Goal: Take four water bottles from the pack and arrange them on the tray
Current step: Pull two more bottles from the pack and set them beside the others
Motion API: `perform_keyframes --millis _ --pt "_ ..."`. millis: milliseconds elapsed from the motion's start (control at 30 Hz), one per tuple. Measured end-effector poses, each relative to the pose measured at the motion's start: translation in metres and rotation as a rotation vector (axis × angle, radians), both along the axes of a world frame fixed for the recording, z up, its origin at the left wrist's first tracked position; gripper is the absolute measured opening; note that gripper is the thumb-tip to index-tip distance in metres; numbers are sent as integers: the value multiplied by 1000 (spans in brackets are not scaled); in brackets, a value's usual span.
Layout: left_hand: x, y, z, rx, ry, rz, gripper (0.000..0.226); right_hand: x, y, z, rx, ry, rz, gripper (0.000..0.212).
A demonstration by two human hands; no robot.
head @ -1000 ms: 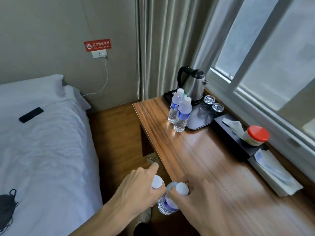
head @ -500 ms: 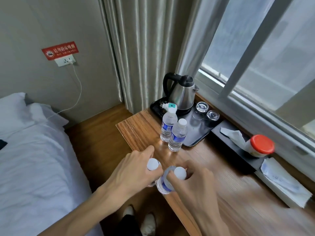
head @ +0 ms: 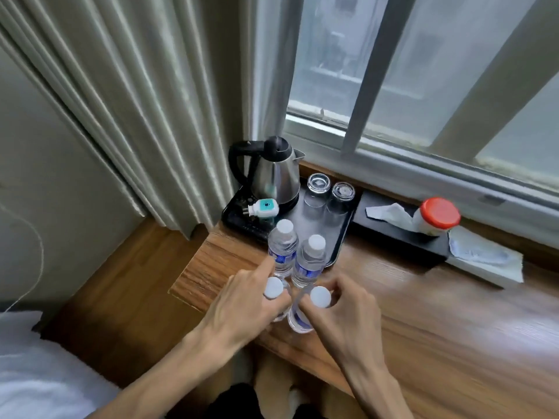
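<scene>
Bottle labels point(head: 282, 257) blue, print too blurred to read.

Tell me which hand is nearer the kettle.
Left. The left hand sits below the kettle, the right hand lower and further right; each holds a bottle.

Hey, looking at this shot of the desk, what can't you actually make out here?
Head view:
- Left-hand bottle: body hidden under the left hand.
- Standing bottles: the hands hide their bases, so on the tray or off is unclear.
- Bottle labels: too small to read.
- The pack: out of frame.
</scene>
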State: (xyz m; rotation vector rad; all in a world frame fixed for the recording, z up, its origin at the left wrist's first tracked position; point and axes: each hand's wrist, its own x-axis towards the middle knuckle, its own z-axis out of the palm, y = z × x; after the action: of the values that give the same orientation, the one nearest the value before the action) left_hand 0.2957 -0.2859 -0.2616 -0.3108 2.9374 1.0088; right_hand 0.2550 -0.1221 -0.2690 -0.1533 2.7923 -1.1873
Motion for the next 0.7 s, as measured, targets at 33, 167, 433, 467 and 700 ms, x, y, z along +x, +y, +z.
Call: perform_keyframes --millis 33,167,433,467,700 --pt "-5 -7 -3 6 6 -34 27 1 -8 0 8 6 -38 38" --pt "-20 -29 -13 37 44 -162 28 4 -33 -3 25 12 -175 37" --pt "-40 -52 -24 65 90 -228 26 -2 -62 -7 32 -29 -332 27" --pt "-43 -53 -24 69 91 -230 27 -3 -64 -6 35 -33 -333 27" --pt "-58 -57 -29 144 54 -195 33 -1 -63 -10 123 -32 -279 28"
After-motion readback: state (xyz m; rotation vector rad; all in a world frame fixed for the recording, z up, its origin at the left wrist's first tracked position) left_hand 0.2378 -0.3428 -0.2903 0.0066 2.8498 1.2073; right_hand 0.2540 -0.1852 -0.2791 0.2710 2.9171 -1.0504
